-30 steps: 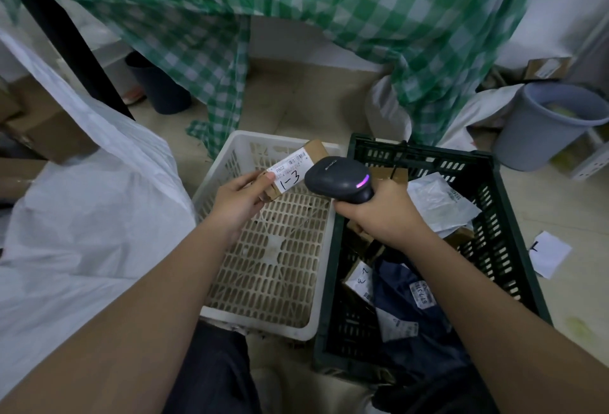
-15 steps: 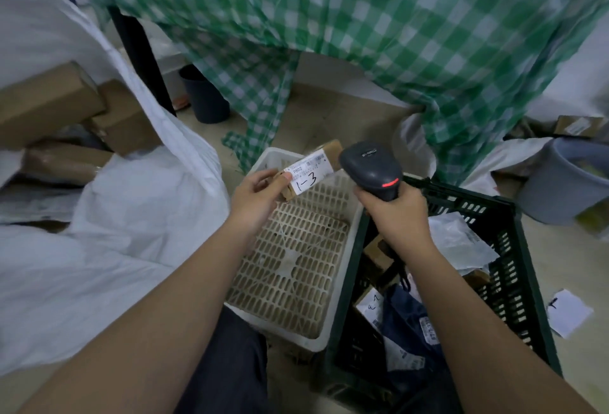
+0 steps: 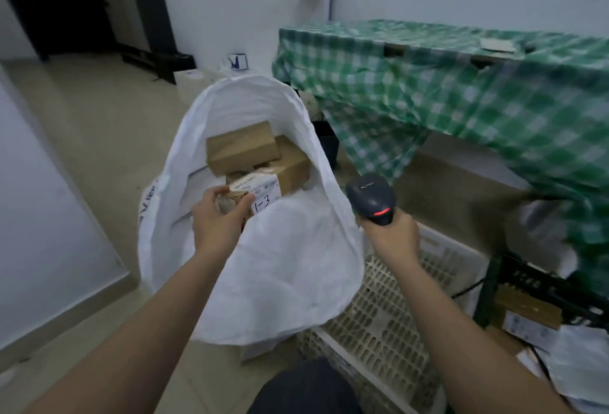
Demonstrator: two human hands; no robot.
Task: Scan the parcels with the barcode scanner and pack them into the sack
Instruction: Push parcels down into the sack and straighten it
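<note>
My left hand (image 3: 219,216) grips a small cardboard parcel (image 3: 260,191) with a white label marked "1-3", holding it inside the mouth of the open white sack (image 3: 296,268). Two larger brown boxes (image 3: 242,146) lie deeper in the sack, just behind the parcel. My right hand (image 3: 390,230) holds the dark barcode scanner (image 3: 372,198) upright to the right of the sack's rim, its red light showing.
A white slotted crate (image 3: 438,268) stands right of the sack, and a dark green crate (image 3: 534,285) with more parcels is beyond it. A table under a green checked cloth (image 3: 461,84) lies behind. Dark furniture (image 3: 145,18) stands far left on the tiled floor.
My view has swung left and up from the crates to the sack. My left hand has carried the "1-3" parcel from over the white crate into the sack's mouth; the scanner followed.
</note>
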